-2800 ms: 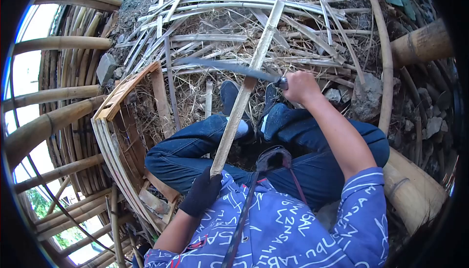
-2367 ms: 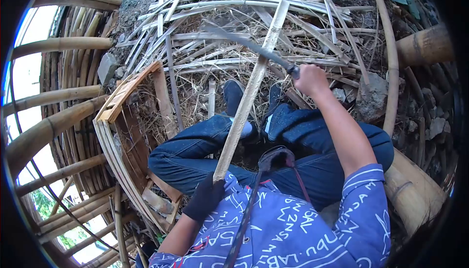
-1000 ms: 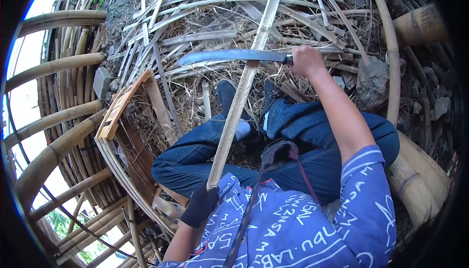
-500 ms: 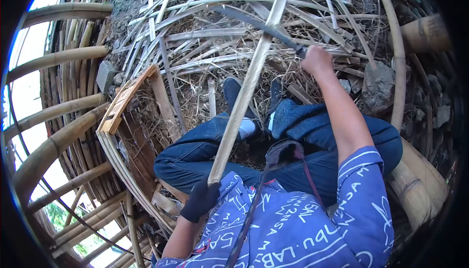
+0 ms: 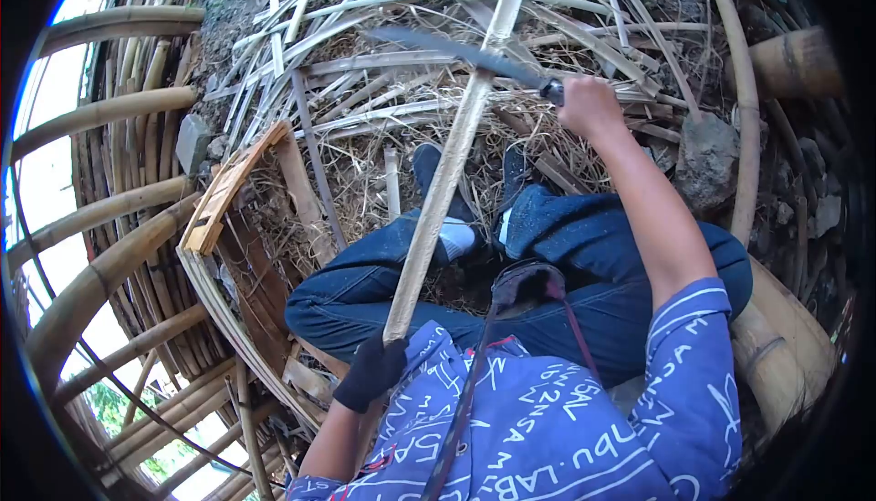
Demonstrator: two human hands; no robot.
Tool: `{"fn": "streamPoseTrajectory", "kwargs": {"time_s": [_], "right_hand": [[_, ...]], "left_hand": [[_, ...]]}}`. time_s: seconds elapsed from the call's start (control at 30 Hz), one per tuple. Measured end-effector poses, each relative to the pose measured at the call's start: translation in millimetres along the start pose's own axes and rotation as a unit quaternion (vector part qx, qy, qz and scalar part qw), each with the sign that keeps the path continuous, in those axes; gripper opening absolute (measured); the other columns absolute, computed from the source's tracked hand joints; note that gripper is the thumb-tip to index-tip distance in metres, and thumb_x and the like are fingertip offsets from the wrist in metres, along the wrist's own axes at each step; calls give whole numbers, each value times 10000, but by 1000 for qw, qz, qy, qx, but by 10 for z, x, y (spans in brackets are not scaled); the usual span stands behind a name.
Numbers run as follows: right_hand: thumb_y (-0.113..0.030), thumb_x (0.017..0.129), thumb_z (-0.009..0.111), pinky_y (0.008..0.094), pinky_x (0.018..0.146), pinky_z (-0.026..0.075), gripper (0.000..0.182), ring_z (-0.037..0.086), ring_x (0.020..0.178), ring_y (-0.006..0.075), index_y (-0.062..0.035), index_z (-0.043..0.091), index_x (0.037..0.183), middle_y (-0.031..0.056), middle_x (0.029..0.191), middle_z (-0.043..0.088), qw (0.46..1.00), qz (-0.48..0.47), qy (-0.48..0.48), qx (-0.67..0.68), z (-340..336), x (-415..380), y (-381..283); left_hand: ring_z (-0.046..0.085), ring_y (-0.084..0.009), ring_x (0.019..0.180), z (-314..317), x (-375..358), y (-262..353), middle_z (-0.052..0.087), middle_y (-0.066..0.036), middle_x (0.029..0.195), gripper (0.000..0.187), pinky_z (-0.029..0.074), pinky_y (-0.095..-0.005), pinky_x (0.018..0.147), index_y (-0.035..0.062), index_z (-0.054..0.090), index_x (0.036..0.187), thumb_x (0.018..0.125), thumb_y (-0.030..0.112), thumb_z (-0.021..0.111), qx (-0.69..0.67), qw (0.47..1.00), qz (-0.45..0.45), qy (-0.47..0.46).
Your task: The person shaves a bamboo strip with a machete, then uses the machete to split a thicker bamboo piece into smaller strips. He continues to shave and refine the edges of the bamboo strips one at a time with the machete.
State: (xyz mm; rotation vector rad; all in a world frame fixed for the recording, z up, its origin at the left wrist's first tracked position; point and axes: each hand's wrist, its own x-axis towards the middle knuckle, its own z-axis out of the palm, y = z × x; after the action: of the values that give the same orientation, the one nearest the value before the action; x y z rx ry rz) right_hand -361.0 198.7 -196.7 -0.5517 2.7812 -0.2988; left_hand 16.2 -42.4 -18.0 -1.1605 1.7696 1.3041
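Note:
My left hand (image 5: 372, 373), in a black glove, is closed round the lower end of a long pale bamboo strip (image 5: 441, 193). The strip slants up and away from me, across my crossed legs and over the litter on the ground. My bare right hand (image 5: 589, 107) grips the dark handle of a long-bladed machete (image 5: 456, 50). Its blade points left and crosses the strip near the far end, lying over it in this view. The fingers of both hands are wrapped tight.
Split bamboo strips (image 5: 383, 65) and shavings cover the ground ahead. At the left lean a bundle of long slats (image 5: 242, 337) and a fence of bamboo poles (image 5: 119, 191). A rock (image 5: 708, 161) and a thick bamboo pole (image 5: 798, 61) are on the right.
The machete has shifted left and slightly down along the strip, its blade now more level. The strip's far end has moved slightly left. My left hand keeps its hold.

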Motion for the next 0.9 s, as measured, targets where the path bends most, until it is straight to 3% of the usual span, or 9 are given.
{"fn": "streamPoseTrajectory", "kwargs": {"time_s": [0.1, 0.2, 0.43, 0.5, 0.57, 0.7, 0.77, 0.83, 0.9], "right_hand": [[-163, 732, 601, 419, 732, 541, 163, 675, 812, 316, -50, 674, 824, 183, 857, 676, 996, -79, -16, -48, 5, -27, 55], [-163, 719, 603, 419, 736, 542, 181, 674, 824, 321, -46, 676, 836, 190, 859, 677, 993, 116, -29, 8, 48, 93, 174], [-159, 708, 607, 416, 735, 543, 189, 670, 811, 335, -44, 670, 843, 190, 859, 676, 995, -63, -34, -66, -87, 19, 77], [-166, 705, 613, 422, 741, 541, 193, 670, 809, 340, -40, 667, 841, 195, 852, 673, 996, -29, -63, -48, 22, 60, 171], [-173, 698, 621, 427, 750, 539, 187, 671, 808, 335, -39, 664, 820, 192, 841, 672, 993, 118, 19, 25, 109, 221, 165], [-184, 716, 622, 436, 773, 530, 211, 669, 843, 344, -32, 679, 850, 206, 905, 673, 999, -46, -23, -17, -188, 73, -48], [-183, 731, 610, 443, 775, 526, 213, 668, 847, 349, -29, 676, 862, 202, 912, 673, 994, -46, -80, -67, -108, 79, 38], [-180, 731, 604, 448, 771, 525, 196, 670, 830, 347, -29, 665, 841, 187, 877, 677, 990, 140, -3, 22, 3, 238, 148], [-181, 740, 605, 441, 768, 527, 189, 669, 829, 346, -28, 661, 836, 178, 863, 679, 992, 121, 3, 39, -17, 255, 41]], "left_hand": [[469, -55, 551, -22, -43, 78, 505, 32, 638, 132, 380, -243, 488, 53, 564, 902, 907, 183, 537, -23, 998, -63, 6], [434, -65, 474, -18, 13, -32, 476, 29, 609, 130, 347, -236, 423, 60, 540, 908, 911, 190, 532, 2, 999, 42, 17], [474, -57, 579, -71, -24, 79, 512, 22, 663, 158, 388, -245, 510, 37, 559, 930, 918, 190, 519, 9, 999, -43, -10], [422, -58, 469, -57, -45, 94, 469, 32, 600, 143, 333, -224, 418, 64, 537, 932, 927, 207, 534, -21, 1000, -1, -3], [421, -57, 469, -42, 26, 157, 469, 33, 601, 144, 333, -222, 419, 63, 536, 934, 929, 207, 531, -30, 1000, 5, -2], [418, -54, 469, -94, 101, 70, 468, 33, 595, 144, 324, -219, 416, 60, 537, 938, 929, 203, 530, -2, 1000, 27, -15], [420, -56, 471, -96, -7, 151, 471, 35, 591, 138, 318, -221, 417, 57, 547, 939, 924, 194, 537, -40, 999, -6, -17], [424, -59, 463, -73, 92, 107, 468, 34, 588, 137, 310, -221, 408, 56, 560, 938, 919, 190, 541, -26, 999, 39, 8], [424, -60, 451, -3, 43, 221, 464, 32, 583, 141, 305, -219, 394, 55, 548, 940, 916, 193, 543, -52, 998, 9, -18]]}}
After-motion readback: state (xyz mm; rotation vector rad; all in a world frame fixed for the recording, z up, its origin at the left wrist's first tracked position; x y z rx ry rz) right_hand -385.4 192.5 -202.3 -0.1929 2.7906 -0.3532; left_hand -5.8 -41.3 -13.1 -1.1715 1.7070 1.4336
